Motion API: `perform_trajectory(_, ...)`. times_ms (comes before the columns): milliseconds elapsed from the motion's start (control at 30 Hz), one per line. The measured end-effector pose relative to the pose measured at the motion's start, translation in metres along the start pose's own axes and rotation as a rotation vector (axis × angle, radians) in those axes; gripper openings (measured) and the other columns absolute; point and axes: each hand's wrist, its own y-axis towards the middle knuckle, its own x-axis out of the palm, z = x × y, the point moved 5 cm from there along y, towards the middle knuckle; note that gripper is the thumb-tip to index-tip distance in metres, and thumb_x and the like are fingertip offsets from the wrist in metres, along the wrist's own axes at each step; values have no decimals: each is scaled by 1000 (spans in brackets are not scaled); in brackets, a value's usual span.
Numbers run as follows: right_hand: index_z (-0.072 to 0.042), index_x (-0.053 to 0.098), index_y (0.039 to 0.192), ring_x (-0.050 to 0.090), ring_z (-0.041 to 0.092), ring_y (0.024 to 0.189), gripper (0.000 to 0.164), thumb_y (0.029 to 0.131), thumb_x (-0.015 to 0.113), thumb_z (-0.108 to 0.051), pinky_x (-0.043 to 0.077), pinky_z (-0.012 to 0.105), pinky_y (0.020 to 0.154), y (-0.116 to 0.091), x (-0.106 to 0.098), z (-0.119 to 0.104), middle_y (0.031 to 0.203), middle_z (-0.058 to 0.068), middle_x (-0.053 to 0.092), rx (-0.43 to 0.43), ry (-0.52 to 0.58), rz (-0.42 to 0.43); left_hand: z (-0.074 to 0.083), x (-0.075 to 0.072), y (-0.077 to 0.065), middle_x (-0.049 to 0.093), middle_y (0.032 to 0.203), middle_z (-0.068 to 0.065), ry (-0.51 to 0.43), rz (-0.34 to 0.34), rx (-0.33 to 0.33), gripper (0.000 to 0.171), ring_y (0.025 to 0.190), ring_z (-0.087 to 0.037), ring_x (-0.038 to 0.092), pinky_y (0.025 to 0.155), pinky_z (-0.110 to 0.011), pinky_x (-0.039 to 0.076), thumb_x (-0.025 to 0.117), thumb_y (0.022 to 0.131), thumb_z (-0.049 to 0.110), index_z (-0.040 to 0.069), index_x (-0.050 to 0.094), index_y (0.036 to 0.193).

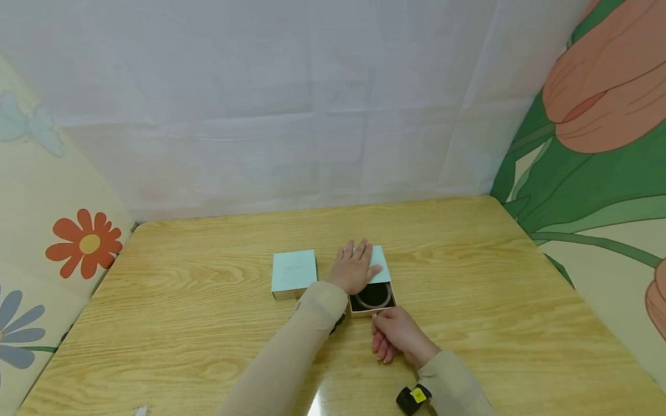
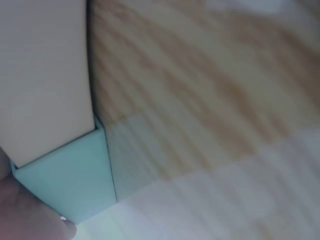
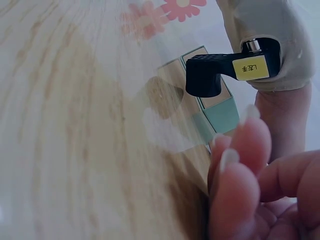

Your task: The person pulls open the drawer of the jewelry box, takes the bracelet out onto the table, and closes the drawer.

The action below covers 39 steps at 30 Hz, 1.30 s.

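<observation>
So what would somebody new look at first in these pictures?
Probably the huge pink tulip on the right-hand wall, with a red flower on the left one. Next, on the wooden table, a partly open pale-blue box with a ring showing inside. The left hand lies on its top and the right hand is at its front edge.

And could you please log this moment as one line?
drawer: partly out, ring-shaped item inside; left hand: on blue sleeve; right hand: at drawer front; other box: at left
</observation>
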Motion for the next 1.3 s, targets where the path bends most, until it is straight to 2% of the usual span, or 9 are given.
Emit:
perform_trajectory(833,0,55,74,53,7,40,33,101,38,-8,46,20,38,-2,0,1,55,3,59,15,29,-44,2,-4,-4,4,163,-4,-2,-7,6,65,148,-30,0,119,-45,6,24,105,48,12,12,157)
perform_trajectory(1300,1,55,75,51,7,39,33,101,39,-9,45,21,37,-3,1,2,54,3,58,8,15,-25,1,-2,-2,2,163,-2,12,-14,0,65,148,-29,-1,119,-44,4,23,104,49,13,10,158)
